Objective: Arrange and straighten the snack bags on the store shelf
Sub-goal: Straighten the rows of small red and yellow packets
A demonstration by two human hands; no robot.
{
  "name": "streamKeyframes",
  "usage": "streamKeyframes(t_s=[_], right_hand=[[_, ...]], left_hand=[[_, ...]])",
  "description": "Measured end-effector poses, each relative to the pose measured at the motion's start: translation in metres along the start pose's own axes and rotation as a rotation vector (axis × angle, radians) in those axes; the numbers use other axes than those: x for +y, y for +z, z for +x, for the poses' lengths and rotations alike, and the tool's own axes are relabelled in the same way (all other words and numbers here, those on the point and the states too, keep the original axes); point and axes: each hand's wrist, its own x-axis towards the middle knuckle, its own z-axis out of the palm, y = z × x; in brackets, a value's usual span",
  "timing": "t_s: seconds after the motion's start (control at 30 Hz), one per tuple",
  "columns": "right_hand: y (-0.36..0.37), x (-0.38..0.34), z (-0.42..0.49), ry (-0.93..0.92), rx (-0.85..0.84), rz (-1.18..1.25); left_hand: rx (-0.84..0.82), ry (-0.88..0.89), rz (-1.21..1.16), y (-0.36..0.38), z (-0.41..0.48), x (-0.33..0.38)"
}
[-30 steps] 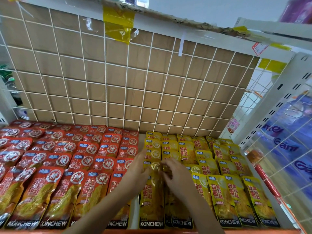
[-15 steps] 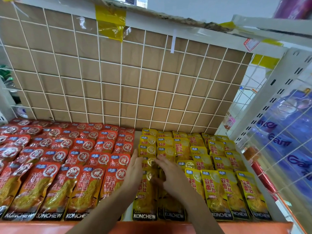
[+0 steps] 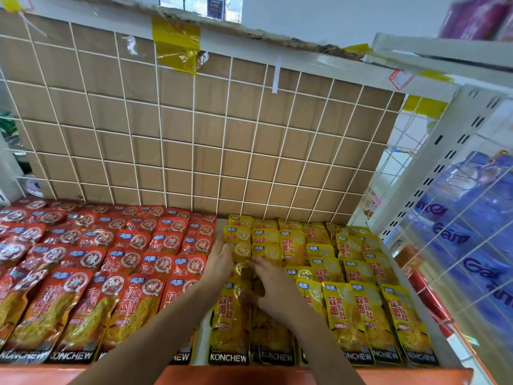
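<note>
Yellow snack bags [image 3: 358, 315] lie in overlapping rows on the right half of the shelf, red snack bags [image 3: 91, 273] on the left half. My left hand [image 3: 220, 259] lies with straight fingers along the left edge of the leftmost yellow column [image 3: 230, 323]. My right hand [image 3: 270, 284] rests flat with spread fingers on the second yellow column, its thumb down on the bags. Neither hand curls round a bag. The bags under my right palm are hidden.
A white wire grid over brown cardboard [image 3: 194, 140] closes the back of the shelf. A white slotted upright [image 3: 433, 173] and wire side panel with blue packs [image 3: 472, 232] stand at the right. An orange shelf lip [image 3: 249, 375] runs along the front.
My left hand has slid further back along the left edge of the yellow column. My right hand has stayed on the second column with its fingers spread wider. The camera has tilted slightly.
</note>
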Motion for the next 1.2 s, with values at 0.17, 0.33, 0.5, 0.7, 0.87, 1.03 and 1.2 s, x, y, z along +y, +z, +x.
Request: streamKeyframes(t_s=[0.17,0.33,0.5,0.7,0.87,1.03,1.2], right_hand=[[0.002,0.0,0.002,-0.006,0.008,-0.005],[0.003,0.001,0.004,-0.004,0.023,0.005],[-0.002,0.006,0.002,0.007,0.119,0.052],[-0.016,0.019,-0.003,0.079,0.221,0.022],[-0.024,0.031,0.001,0.196,0.248,-0.018],[-0.033,0.042,0.016,0.276,0.183,-0.026],[-0.04,0.049,0.037,0.266,0.138,-0.02]], left_hand=[[-0.016,0.061,0.002,0.0,0.002,0.0],[-0.046,0.056,0.009,-0.003,0.008,-0.005],[-0.062,0.131,0.061,-0.006,0.01,-0.003],[-0.138,0.32,0.275,-0.014,0.019,0.008],[-0.219,0.487,0.821,-0.019,0.034,0.017],[-0.31,0.535,1.174,-0.013,0.042,0.008],[-0.291,0.5,1.234,-0.005,0.046,-0.005]])
